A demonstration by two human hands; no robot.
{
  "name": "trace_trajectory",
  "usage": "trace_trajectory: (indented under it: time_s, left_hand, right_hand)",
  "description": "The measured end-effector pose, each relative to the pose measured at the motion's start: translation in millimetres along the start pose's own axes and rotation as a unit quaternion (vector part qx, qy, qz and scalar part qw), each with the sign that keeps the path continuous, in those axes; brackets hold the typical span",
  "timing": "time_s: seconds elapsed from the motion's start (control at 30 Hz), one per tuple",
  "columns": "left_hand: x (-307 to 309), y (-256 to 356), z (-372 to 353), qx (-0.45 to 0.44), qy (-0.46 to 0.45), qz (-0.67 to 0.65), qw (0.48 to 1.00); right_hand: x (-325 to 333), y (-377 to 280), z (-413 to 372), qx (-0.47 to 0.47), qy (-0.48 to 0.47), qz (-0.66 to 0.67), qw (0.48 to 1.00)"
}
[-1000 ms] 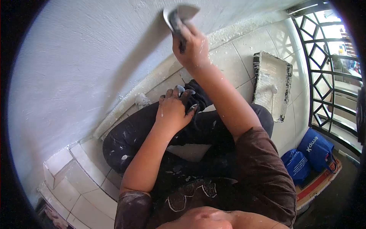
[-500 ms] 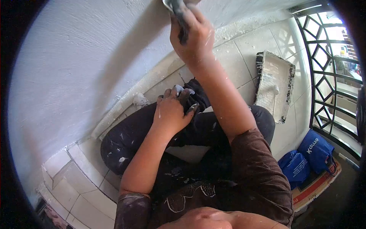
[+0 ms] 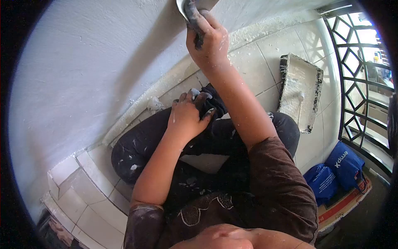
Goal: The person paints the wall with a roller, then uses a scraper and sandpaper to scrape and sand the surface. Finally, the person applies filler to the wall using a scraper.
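At the top, my right hand (image 3: pixel 210 39) is closed around a putty knife, its broad metal blade (image 3: pixel 210 4) at the wall (image 3: pixel 83 62). The frame's upper edge cuts the tool off, and my fingers cover most of its handle. Lower down, over my crossed legs, my left hand (image 3: pixel 188 114) has its fingers curled over bunched black cloth (image 3: pixel 215 101). Grey smears and dark stains mark the fingers of both hands. How firmly the left hand grips the cloth is hard to see.
A paint tray (image 3: pixel 299 93) crusted with pale residue lies on the tiled floor to the right. Beyond it stands a black metal grille (image 3: pixel 352 79). Blue bags (image 3: pixel 342 162) rest on a cardboard box (image 3: pixel 344 207). A tiled step (image 3: pixel 89 189) sits at lower left.
My right hand has shifted slightly down and left along the wall, and more of the putty knife's blade shows. The left hand stays on the black cloth.
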State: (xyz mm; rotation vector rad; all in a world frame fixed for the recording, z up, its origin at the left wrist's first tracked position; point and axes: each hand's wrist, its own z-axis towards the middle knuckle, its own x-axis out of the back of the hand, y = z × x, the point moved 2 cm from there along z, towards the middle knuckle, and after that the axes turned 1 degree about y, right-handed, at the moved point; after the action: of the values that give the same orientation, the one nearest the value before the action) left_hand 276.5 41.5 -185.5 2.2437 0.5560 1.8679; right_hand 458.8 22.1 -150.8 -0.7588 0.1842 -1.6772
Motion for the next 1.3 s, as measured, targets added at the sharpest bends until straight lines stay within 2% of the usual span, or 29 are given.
trace_trajectory:
  time_s: [0.1, 0.23, 0.33, 0.4, 0.5, 0.6, 0.8, 0.9, 1.0, 1.1, 1.17, 1.3]
  left_hand:
    - [8.7, 1.8, 4.1, 0.023, -0.048, -0.068, 0.996]
    - [1.5, -1.0, 4.8, 0.000, -0.013, -0.042, 0.999]
    - [-1.0, -1.6, 1.8, -0.004, 0.008, -0.017, 1.000]
    - [2.3, 0.5, -1.2, -0.001, 0.010, 0.003, 1.000]
    - [1.9, -0.1, 5.3, 0.022, -0.030, -0.050, 0.998]
    - [-0.6, -0.6, 3.6, 0.010, -0.006, -0.028, 1.000]
    - [8.4, 3.6, 4.9, 0.017, -0.011, -0.062, 0.998]
    - [5.2, 1.5, 5.4, 0.017, -0.026, -0.061, 0.998]
    - [5.1, 0.2, 4.3, 0.019, -0.034, -0.053, 0.998]
    - [1.9, -2.5, 1.9, 0.004, -0.033, -0.036, 0.999]
    - [2.4, -1.7, 1.6, 0.014, -0.025, -0.028, 0.999]
    - [8.9, 1.9, 2.5, 0.028, -0.043, -0.041, 0.998]
  right_hand:
    - [-7.5, 12.8, -23.9, -0.006, -0.027, 0.008, 1.000]
    - [-5.3, 12.3, -20.6, -0.001, -0.039, -0.011, 0.999]
    - [9.2, -13.2, 20.1, 0.016, 0.031, 0.000, 0.999]
    - [5.1, -5.5, 4.2, 0.007, 0.008, 0.012, 1.000]
    - [-15.3, 24.3, -26.8, 0.031, 0.010, -0.007, 0.999]
    - [-16.4, 26.9, -34.2, 0.036, -0.013, -0.025, 0.999]
    - [-13.8, 14.0, -30.5, 0.014, -0.029, 0.015, 0.999]
    - [-18.2, 18.2, -32.7, 0.038, -0.009, -0.017, 0.999]
    - [-16.9, 15.7, -30.0, 0.018, -0.006, -0.004, 1.000]
    - [-4.7, 13.3, 12.6, 0.058, 0.116, 0.025, 0.991]
    - [11.8, 0.7, 31.5, 0.059, 0.084, -0.003, 0.995]
    - [-5.2, 19.4, -2.4, 0.041, 0.052, 0.012, 0.998]
